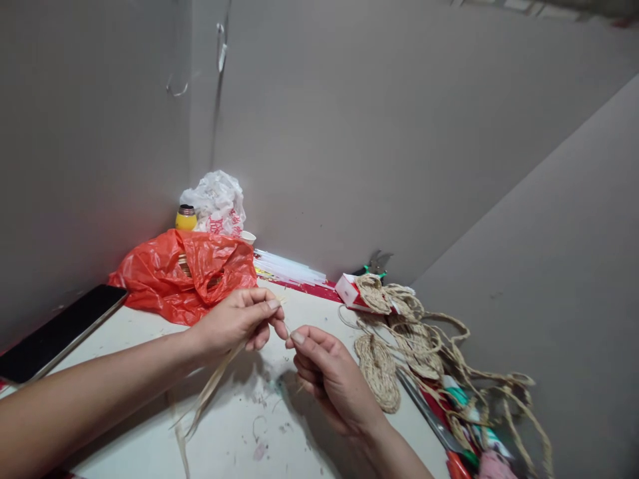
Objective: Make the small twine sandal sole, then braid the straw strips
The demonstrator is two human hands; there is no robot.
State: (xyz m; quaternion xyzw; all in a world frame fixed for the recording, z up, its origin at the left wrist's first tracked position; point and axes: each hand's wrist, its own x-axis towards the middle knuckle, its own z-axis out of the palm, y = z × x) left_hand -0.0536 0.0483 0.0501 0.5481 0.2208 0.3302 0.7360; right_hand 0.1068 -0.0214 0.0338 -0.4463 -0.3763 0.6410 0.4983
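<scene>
My left hand (pixel 247 318) is closed in a pinch on thin, pale straw-like fibre strands (pixel 212 384), whose loose ends hang below it toward the table. Close beside it, my right hand (pixel 324 366) also pinches, thumb against forefinger, with its fingertips almost touching the left ones. A thin bit of the strand seems to run between the two hands, though the fingers hide most of it. To the right of my right hand lies a small woven sole-shaped piece (pixel 378 372) of braided straw cord.
A red plastic bag (pixel 150 276) with sticks stands behind my left hand, near a phone (pixel 62 329) and yellow jar (pixel 186 218). Glue sticks (pixel 289 267) lie at the back. Braided cords (pixel 462 362), pliers (pixel 377 265) and red-handled scissors (pixel 455 464) crowd the right of the white table (pixel 269 432).
</scene>
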